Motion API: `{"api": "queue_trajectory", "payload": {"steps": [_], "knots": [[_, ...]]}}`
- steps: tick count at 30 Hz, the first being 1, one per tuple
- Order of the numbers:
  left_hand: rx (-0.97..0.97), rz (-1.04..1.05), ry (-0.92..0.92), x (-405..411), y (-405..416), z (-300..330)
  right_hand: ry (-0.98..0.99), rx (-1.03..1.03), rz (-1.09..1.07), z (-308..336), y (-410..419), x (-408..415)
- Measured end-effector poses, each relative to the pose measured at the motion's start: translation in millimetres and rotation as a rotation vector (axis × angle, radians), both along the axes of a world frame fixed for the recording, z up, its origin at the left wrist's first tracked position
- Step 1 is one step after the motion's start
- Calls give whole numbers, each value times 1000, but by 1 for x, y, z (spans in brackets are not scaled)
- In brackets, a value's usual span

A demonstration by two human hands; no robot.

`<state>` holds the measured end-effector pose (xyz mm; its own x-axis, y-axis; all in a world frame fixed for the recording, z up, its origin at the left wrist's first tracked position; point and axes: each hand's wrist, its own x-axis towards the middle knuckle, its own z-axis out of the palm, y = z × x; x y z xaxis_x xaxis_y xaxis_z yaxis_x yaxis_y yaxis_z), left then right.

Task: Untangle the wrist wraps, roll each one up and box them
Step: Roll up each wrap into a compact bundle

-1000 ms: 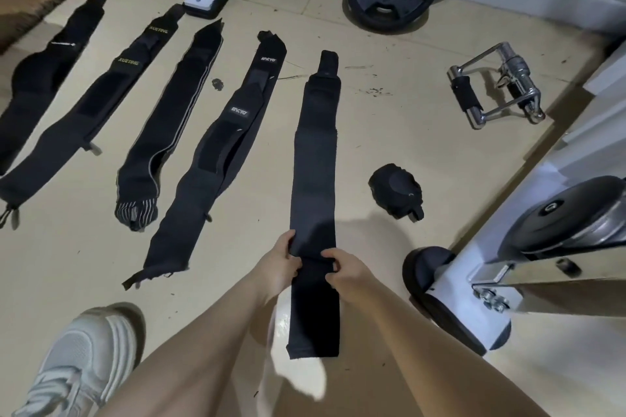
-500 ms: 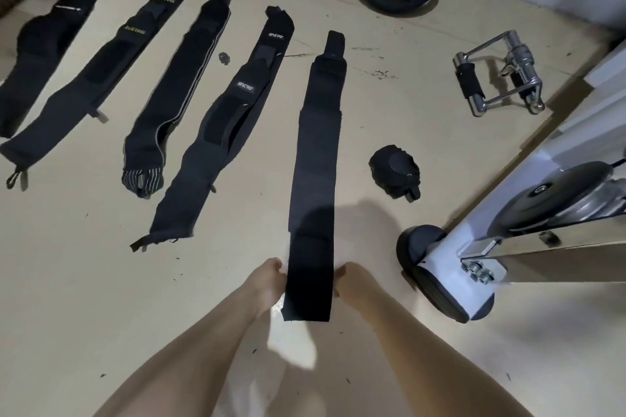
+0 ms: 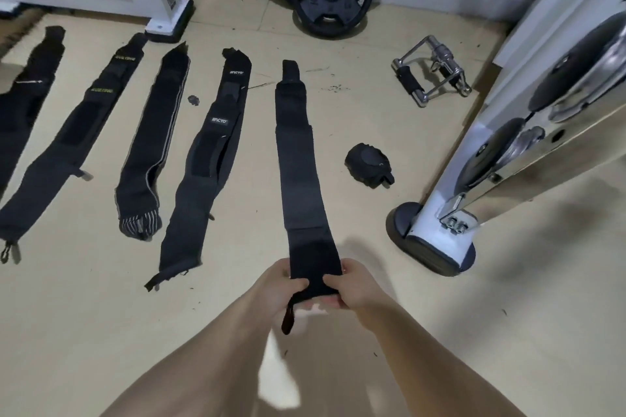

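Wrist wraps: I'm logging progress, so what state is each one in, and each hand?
Held wrist wrap: unrolled, flat, near end lifted.
Left hand: grips its near end.
Right hand: grips its near end.
Four wraps at left: unrolled, flat on floor.
Rolled wrap: rolled up, on floor.

Black wrist wraps [image 3: 298, 159] lie on beige floor [image 3: 101, 315]

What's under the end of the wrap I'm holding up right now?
Under the lifted end of the wrist wrap, fingertips of both hands show, and a thin loop hangs down. The floor beneath the flat part is covered.
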<state>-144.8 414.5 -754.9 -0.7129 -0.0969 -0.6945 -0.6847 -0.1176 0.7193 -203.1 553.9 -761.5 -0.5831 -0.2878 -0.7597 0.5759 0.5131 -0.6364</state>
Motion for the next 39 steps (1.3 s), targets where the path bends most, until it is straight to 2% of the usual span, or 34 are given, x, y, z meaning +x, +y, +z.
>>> {"api": "queue_trajectory", "payload": {"steps": [7, 11, 14, 17, 21, 25, 28, 31, 33, 36, 39], "knots": [[-76, 58, -127, 10, -32, 5, 141, -171, -64, 20, -22, 38], [95, 153, -287, 15, -47, 8, 126, -237, -37, 26, -23, 45], [224, 177, -350, 20, -49, 10, 171, -205, -46, 24, -28, 48], [295, 211, -361, 24, -45, 6, 174, -134, -85, 17, -34, 52], [394, 271, -277, 27, -39, 7, 271, -71, -125, 14, -40, 49], [434, 307, -264, 25, -42, 10, 340, -33, 12, 15, -47, 40], [355, 236, -282, 24, -50, 11, 307, -85, 104, 18, -47, 36], [313, 261, -295, 22, -57, 12, 183, -183, 146, 19, -40, 34], [316, 276, -312, 20, -59, 15, 169, -166, 157, 17, -38, 33], [323, 276, -338, 18, -59, 15, 180, -125, 87, 16, -40, 32], [285, 150, -361, 19, -59, 10, 99, -85, -23, 15, -43, 30]]}}
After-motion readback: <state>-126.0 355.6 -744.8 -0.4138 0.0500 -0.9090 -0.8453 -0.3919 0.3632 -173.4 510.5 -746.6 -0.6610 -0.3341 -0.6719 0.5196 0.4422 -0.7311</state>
